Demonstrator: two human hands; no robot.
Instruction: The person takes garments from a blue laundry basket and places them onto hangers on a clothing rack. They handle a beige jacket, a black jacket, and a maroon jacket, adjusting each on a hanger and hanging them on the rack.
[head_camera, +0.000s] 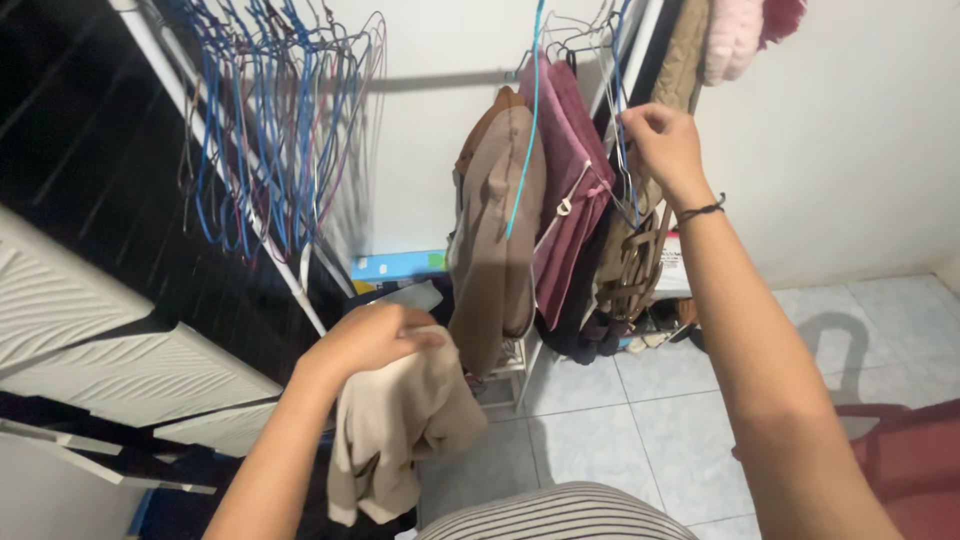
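Beige cloth (400, 435) hangs bunched from the left hand (365, 340), whose fingers are clamped on its top, low and left of the brown garment (500, 240) hanging on the rail. Right of that garment hangs a maroon one (570, 190). Further right, the right hand (660, 145) pinches a wire hanger (622, 175), fingers together.

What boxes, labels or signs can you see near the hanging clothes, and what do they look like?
Flat box: on the floor against the wall, behind the hanging tan garment; a long blue rectangle with a small green patch at its right end.
White printed package or sheet: low by the wall, right of the hanging bags, partly hidden by the right arm; white with dark print and a red edge.
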